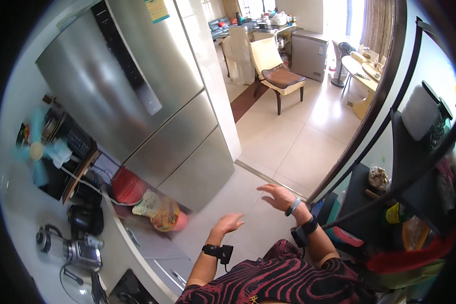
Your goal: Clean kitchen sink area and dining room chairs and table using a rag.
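Note:
My left hand is raised in front of my body above the tiled floor. It is bare of any object, with its fingers stretched forward. Farther out to the right, my right hand also holds nothing, its thumb apart from the fingers. A bangle circles the right wrist. Each forearm carries a strapped black device, one on the left and one on the right. Past my hands, a metal threshold strip crosses the doorway. Neither hand touches anything.
A steel refrigerator stands ahead to the left. Beside it are a pink bin and a counter with a blender. Black shelving lines the right. Beyond the doorway stands a chair with a brown seat pad.

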Demonstrator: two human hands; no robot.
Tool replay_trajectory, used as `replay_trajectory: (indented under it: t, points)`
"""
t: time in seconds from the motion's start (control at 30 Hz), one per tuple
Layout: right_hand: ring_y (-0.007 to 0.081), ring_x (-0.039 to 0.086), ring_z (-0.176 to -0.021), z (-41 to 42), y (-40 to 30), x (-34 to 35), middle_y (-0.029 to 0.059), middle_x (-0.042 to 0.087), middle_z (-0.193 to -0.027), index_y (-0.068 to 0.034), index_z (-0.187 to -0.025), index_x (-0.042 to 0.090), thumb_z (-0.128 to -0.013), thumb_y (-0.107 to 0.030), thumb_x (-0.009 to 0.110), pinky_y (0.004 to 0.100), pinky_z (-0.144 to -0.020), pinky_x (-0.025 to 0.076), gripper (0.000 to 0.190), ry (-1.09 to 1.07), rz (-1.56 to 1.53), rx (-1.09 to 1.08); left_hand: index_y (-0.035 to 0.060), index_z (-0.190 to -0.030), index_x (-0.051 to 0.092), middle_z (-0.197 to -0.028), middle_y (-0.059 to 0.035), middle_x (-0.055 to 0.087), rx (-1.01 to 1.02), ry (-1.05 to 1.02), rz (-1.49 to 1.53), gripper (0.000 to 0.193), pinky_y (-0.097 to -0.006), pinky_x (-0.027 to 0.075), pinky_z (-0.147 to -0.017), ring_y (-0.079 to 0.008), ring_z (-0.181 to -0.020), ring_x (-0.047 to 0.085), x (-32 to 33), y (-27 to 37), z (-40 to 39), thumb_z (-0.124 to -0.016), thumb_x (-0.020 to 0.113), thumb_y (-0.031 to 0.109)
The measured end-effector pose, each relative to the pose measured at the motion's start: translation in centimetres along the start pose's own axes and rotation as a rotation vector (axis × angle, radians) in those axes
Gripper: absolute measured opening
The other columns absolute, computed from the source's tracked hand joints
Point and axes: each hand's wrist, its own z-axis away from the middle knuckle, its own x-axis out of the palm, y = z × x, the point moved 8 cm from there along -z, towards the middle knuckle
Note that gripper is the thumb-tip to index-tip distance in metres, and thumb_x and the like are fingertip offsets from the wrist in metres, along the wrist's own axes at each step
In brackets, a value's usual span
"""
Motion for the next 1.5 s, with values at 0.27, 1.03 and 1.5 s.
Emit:
replay_trajectory:
  t: [0.27, 1.03, 1.5]
  points:
    - [0.0323, 0.056, -0.095, -7.8, 14.1, -11.1, 0.0141, 0.057, -0.109, -0.011, -0.112, 0.055, -0.082, -0.018, 0.058, 0.0376, -0.082, 0.046, 0.031, 0.142, 0.061, 0.231, 0.0134, -0.111, 0.056, -0.105, -0.0148, 0.060, -0.081, 0.220, -0.178, 0.036, -0.0433, 0.043, -0.085, -0.0323, -0.099, 0.054, -10.8, -6.2, -12.4, -0.080, 0.060, 0.030]
    - [0.0329, 0.053, -0.098, -3.2, 47.7, -33.7, 0.0159, 0.058, -0.101, -0.008, -0.107, 0.056, -0.079, -0.021, 0.060, 0.0389, -0.083, 0.044, 0.032, 0.414, 0.423, 1.132, 0.0096, -0.110, 0.056, -0.103, -0.0156, 0.059, 0.248, 0.026, -0.376, 0.035, -0.0421, 0.044, -0.084, -0.0316, -0.100, 0.053, -34.1, -3.5, -68.1, -0.078, 0.062, 0.024]
    - [0.0326, 0.052, -0.102, 10.6, 58.8, -40.3, 0.0168, 0.057, -0.107, -0.009, -0.107, 0.057, -0.078, -0.022, 0.061, 0.0392, -0.086, 0.043, 0.032, 0.522, 0.166, 1.736, 0.0112, -0.111, 0.055, -0.106, -0.0147, 0.058, 0.630, -0.279, -0.417, 0.035, -0.0420, 0.042, -0.087, -0.0316, -0.104, 0.052, -28.2, 21.0, -95.7, -0.079, 0.060, 0.026]
